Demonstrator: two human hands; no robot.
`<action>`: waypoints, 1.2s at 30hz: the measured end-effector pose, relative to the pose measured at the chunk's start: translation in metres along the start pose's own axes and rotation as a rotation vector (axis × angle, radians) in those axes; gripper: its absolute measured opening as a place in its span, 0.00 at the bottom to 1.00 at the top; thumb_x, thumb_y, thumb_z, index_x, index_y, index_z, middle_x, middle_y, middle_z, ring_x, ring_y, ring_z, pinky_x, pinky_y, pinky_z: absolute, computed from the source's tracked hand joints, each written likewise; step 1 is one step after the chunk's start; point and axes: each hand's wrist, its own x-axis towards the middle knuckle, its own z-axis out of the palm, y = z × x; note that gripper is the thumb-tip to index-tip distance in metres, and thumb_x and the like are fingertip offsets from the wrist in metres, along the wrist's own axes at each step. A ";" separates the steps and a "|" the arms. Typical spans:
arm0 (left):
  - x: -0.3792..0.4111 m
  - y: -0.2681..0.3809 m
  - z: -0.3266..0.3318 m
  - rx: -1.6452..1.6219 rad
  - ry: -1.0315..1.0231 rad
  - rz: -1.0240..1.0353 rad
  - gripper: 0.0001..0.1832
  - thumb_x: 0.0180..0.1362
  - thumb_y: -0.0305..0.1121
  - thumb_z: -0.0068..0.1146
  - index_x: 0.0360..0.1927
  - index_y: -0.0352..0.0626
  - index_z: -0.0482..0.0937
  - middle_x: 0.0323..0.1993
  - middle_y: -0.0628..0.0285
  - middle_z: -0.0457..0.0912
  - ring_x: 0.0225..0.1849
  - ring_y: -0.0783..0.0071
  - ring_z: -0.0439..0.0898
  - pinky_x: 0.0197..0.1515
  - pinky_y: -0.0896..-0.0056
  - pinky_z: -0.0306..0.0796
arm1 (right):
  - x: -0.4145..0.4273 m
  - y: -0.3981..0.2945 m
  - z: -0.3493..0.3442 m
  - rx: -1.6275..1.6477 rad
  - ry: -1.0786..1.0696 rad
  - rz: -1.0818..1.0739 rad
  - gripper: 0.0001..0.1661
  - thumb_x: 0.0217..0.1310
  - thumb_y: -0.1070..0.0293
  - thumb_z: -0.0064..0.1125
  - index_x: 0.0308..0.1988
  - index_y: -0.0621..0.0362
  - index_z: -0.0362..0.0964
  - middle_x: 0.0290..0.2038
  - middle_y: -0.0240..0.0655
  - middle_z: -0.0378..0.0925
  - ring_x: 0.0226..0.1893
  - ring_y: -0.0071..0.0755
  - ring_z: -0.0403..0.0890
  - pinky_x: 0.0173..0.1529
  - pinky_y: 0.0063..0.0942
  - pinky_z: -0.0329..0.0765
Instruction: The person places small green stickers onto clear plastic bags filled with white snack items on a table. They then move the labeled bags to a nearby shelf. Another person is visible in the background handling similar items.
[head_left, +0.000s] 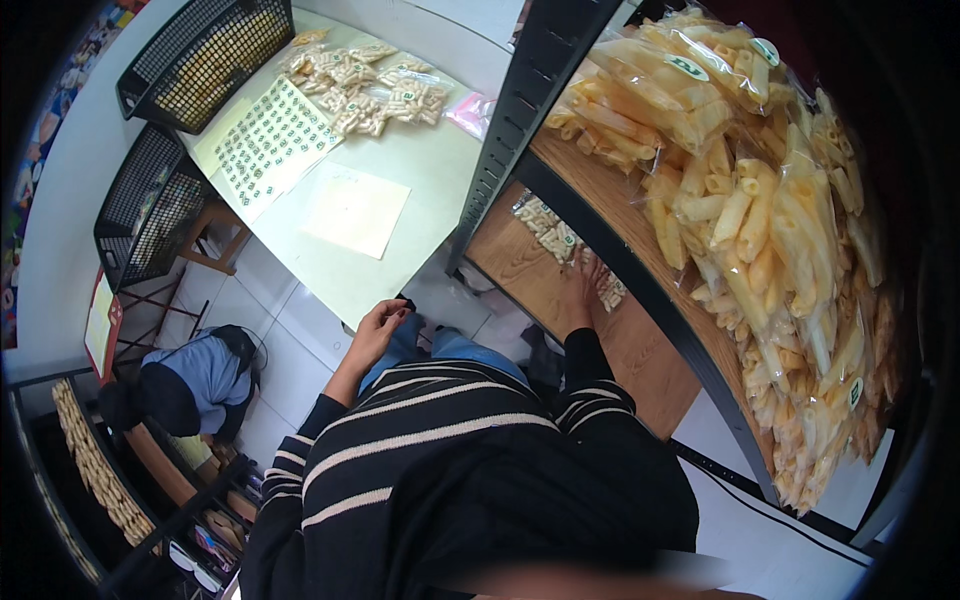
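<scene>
My right hand reaches into the lower wooden shelf and lies over small clear bags of pale snack pieces, fingers apart. The shelf's upper edge partly hides these bags. Beside the near corner of the pale table, my left hand hangs in front of my jeans with loosely curled fingers. A small dark thing shows at its fingertips; whether the hand holds it is unclear. On the table are a sheet of round printed stickers, a blank paper and several filled snack bags.
The upper shelf carries a large heap of bagged tube-shaped snacks, beside a black metal upright. Black plastic baskets stand at the table's far left. A person bends by another rack at lower left.
</scene>
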 end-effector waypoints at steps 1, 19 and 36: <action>-0.001 0.000 -0.001 0.006 0.006 0.000 0.16 0.64 0.30 0.42 0.54 0.34 0.67 0.48 0.54 0.75 0.48 0.71 0.74 0.54 0.72 0.67 | 0.000 -0.006 0.001 -0.050 -0.032 -0.026 0.39 0.57 0.59 0.54 0.65 0.45 0.48 0.67 0.42 0.41 0.68 0.47 0.39 0.67 0.53 0.39; -0.011 -0.003 -0.032 0.059 0.108 -0.009 0.15 0.60 0.28 0.47 0.50 0.33 0.71 0.43 0.56 0.78 0.46 0.72 0.77 0.47 0.74 0.70 | -0.019 -0.040 0.022 -0.033 0.147 -0.044 0.30 0.55 0.68 0.53 0.59 0.55 0.59 0.63 0.42 0.54 0.65 0.50 0.49 0.66 0.46 0.47; -0.069 -0.011 -0.241 -0.089 0.163 0.085 0.17 0.62 0.31 0.45 0.53 0.35 0.68 0.46 0.56 0.77 0.48 0.71 0.75 0.52 0.72 0.67 | -0.161 -0.258 0.017 0.185 0.314 -0.220 0.29 0.41 0.82 0.55 0.49 0.62 0.67 0.53 0.49 0.63 0.56 0.52 0.61 0.59 0.45 0.58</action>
